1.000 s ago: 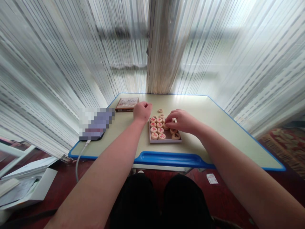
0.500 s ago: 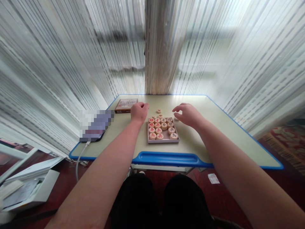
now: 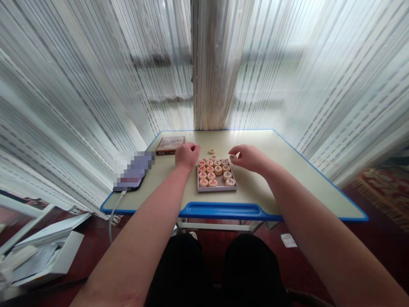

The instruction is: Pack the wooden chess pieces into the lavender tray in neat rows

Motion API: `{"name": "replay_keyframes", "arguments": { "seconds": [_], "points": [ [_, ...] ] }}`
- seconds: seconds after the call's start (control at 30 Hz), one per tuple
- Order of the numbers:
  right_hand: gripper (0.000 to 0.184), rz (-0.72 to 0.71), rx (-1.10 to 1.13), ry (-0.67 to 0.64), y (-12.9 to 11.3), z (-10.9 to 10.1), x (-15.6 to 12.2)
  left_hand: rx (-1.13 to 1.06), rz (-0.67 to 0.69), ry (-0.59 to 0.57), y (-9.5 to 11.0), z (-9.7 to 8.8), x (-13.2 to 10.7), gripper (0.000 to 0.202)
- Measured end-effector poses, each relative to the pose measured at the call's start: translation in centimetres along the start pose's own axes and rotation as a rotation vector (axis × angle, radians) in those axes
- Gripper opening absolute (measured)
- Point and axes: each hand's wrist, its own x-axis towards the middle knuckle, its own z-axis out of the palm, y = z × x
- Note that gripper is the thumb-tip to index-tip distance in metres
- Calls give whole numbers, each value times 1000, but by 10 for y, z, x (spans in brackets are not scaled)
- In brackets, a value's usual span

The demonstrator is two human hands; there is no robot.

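Note:
A shallow tray box (image 3: 217, 189) in the middle of the table holds several round wooden Chinese chess pieces with red and dark characters. Bare floor shows in the tray between the red and dark pieces near the front. My right hand (image 3: 251, 157), just beyond the tray's right back corner, pinches one Chinese chess piece (image 3: 233, 157) between thumb and fingers. At the tray's left back corner, my left hand (image 3: 188, 155) is closed with fingers curled; whether it holds anything is hidden. A loose piece (image 3: 212, 151) lies behind the tray, with two more close to its back edge.
A flat printed box (image 3: 171, 145) lies at the table's back left. Nearer the left edge is a phone (image 3: 132, 172), partly pixelated, with a white cable (image 3: 111, 219) hanging off the edge. A blue pencil groove (image 3: 223, 209) runs along the front. Curtains (image 3: 211, 64) hang behind.
My right hand has closed round the chess piece that lay beside the tray's right back corner. My left hand stays closed in nearly the same place. The view has shifted slightly.

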Motion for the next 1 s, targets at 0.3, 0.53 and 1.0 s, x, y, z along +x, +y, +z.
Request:
{"name": "replay_keyframes", "arguments": {
  "seconds": [0.3, 0.53, 1.0],
  "points": [
    [19, -305, 247, -151, -34, -11, -20, 62, 15, -28, -2, 4, 4, 32],
    [14, -377, 178, -154, -36, -5, -19, 50, 24, -34, -1, 5, 5, 32],
    [17, -390, 141, -190, -35, -1, -18, 31, 44, -43, 1, 4, 3, 31]
  ]
}}
